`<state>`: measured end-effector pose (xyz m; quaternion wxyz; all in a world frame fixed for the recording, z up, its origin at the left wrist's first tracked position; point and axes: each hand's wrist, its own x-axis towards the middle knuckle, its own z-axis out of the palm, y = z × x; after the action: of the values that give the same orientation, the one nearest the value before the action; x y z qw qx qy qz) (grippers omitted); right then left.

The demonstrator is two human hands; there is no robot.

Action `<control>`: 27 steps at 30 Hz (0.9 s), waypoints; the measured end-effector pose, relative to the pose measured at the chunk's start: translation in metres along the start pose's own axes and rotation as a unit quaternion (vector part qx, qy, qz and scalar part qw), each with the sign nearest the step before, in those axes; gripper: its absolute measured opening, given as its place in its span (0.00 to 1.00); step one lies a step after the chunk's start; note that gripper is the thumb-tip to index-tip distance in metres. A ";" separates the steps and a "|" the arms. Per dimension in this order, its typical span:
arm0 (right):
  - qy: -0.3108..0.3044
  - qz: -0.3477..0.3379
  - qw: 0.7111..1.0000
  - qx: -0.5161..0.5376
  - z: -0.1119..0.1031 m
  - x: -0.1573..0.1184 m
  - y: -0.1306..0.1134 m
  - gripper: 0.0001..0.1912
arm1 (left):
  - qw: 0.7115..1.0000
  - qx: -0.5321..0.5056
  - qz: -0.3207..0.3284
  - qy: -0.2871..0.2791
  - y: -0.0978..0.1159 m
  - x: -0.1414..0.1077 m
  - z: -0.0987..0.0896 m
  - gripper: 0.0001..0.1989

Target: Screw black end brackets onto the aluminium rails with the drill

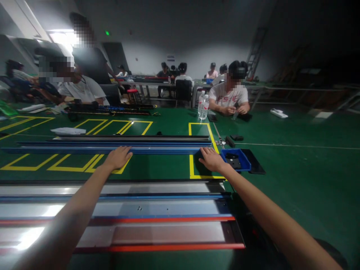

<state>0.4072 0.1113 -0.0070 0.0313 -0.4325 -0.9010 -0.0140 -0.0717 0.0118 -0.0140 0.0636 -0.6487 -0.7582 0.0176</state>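
Both my arms reach forward over the green table to a long blue metal rail lying crosswise. My left hand rests at the rail's near side, fingers stretched out over it. My right hand is by the rail's right end, with its fingertips on the edge and its thumb apart. Behind this rail lie more long dark and grey rails, side by side. Just right of my right hand stands a blue bin with black parts in it.
Long silver panels with red and blue edges lie in front of me. Yellow tape marks the table. Water bottles, a black tablet-like slab and small black pieces lie beyond. Across the table sit other people.
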 end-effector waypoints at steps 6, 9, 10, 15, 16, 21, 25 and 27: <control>-0.008 -0.006 1.000 -0.009 -0.003 -0.011 -0.006 0.37 | 1.000 0.030 0.004 -0.006 -0.003 -0.001 0.006 0.30; -0.018 -0.006 1.000 -0.006 -0.005 -0.017 -0.007 0.38 | 0.999 0.033 0.018 -0.007 -0.004 -0.007 0.004 0.30; -0.022 -0.006 1.000 -0.004 -0.006 -0.019 -0.007 0.39 | 0.999 0.033 0.022 -0.007 -0.004 -0.010 0.004 0.30; -0.048 -0.012 0.999 0.014 -0.006 -0.030 -0.006 0.44 | 0.999 0.029 0.037 -0.005 -0.002 -0.030 -0.001 0.32; -0.052 -0.013 0.998 0.018 -0.007 -0.033 -0.006 0.45 | 0.999 0.028 0.037 -0.005 -0.001 -0.034 -0.002 0.32; -0.070 -0.021 0.996 0.044 -0.009 -0.048 -0.010 0.48 | 0.999 0.022 0.031 -0.005 0.002 -0.046 -0.007 0.32; -0.083 -0.019 0.995 0.059 -0.010 -0.060 -0.013 0.52 | 1.000 0.015 0.024 -0.009 0.002 -0.049 -0.010 0.29; -0.089 -0.016 0.994 0.063 -0.011 -0.064 -0.014 0.54 | 1.000 0.007 0.018 -0.016 0.002 -0.051 -0.012 0.27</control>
<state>0.4367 0.0519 -0.0003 -0.0224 -0.4144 -0.9062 0.0809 -0.0608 -0.0390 -0.0058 0.0556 -0.6616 -0.7470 0.0349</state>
